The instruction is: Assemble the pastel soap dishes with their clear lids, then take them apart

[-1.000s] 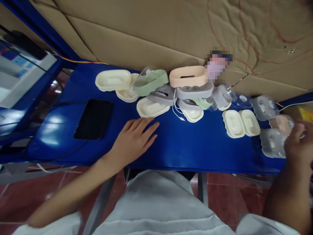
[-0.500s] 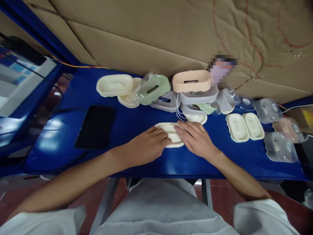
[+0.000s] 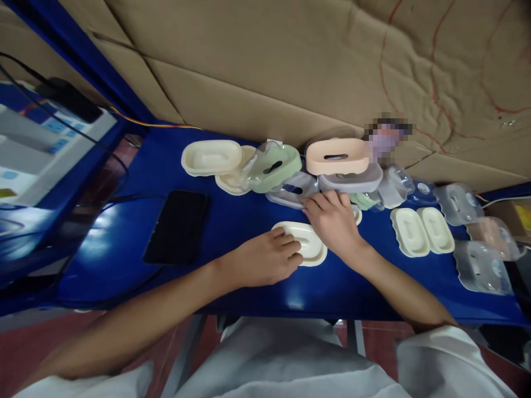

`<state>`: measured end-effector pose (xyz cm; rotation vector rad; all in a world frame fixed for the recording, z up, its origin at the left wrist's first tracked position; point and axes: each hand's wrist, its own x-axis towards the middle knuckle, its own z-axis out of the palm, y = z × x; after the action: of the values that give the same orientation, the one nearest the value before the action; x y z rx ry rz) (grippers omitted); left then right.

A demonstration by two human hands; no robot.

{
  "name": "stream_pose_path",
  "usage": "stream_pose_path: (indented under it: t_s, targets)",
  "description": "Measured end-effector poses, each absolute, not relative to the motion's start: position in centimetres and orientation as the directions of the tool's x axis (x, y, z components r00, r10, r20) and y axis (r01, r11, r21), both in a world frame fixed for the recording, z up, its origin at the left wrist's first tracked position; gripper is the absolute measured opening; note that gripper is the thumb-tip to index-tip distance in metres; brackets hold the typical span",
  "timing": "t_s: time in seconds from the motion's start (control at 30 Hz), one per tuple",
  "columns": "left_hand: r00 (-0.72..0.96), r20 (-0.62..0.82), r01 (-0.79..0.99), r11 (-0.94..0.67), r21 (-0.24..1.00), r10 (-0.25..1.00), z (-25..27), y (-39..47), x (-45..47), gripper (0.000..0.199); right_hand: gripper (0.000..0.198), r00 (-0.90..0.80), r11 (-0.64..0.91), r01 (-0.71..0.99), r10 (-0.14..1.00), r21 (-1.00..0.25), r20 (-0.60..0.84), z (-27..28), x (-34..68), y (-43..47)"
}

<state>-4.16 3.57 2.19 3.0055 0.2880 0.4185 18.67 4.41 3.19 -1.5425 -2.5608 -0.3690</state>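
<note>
A cream oval tray (image 3: 312, 250) with a raised middle lies on the blue table in front of me. My left hand (image 3: 269, 257) is closed at its left end, fingers curled over the rim. My right hand (image 3: 335, 224) is just beyond the tray, fingertips bent together at the front of the pile; what they grip, if anything, is hidden. Behind it are a lilac slotted case (image 3: 292, 190), another lilac case (image 3: 352, 179) and a peach slotted case (image 3: 338, 156) on top. A green slotted case (image 3: 274, 166) leans to the left of these.
A cream case (image 3: 211, 157) stands at the back left, a black phone-like slab (image 3: 176, 226) nearer me. Two cream trays (image 3: 410, 232) lie side by side on the right, near clear plastic covers (image 3: 483, 268). A cardboard wall (image 3: 257, 66) rises behind the table.
My right hand has left the cream tray and moved forward to the pile, covering the white cord seen there before. My left hand stays at the tray. The view has shifted slightly.
</note>
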Motion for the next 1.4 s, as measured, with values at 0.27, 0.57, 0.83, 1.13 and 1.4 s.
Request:
stream_pose_path:
  t_s: [0.27,0.57,0.83,1.13,1.4]
  targets:
    - [0.954,0.27,0.143,-0.989,-0.04,0.127,2.8,2.5,-4.2,0.015,0.02,-0.617,0.603,0.786,0.778,0.136,0.118,8.5,20.2,1.6]
    - [0.904,0.391,0.233,-0.966,-0.114,0.172,4.0,2.7,-4.5,0.028,0.02,-0.628,0.658,0.748,0.744,-0.084,0.227,5.7,23.0,-4.5]
    - [0.933,0.276,0.252,-0.967,-0.04,0.231,3.0,4.0,-4.8,0.054,0.02,-0.639,0.723,0.673,0.673,-0.153,0.372,2.3,22.7,-5.6]
    - [0.938,0.207,0.278,-0.96,0.029,0.278,2.3,3.4,-4.5,0.05,0.028,-0.678,0.734,0.669,0.668,-0.119,0.309,0.9,23.0,-5.9]
    - [0.903,0.282,0.266,-0.938,0.225,0.324,1.8,3.9,-4.4,0.056,0.022,-0.663,0.737,0.66,0.664,-0.149,0.346,1.3,22.7,-5.4]
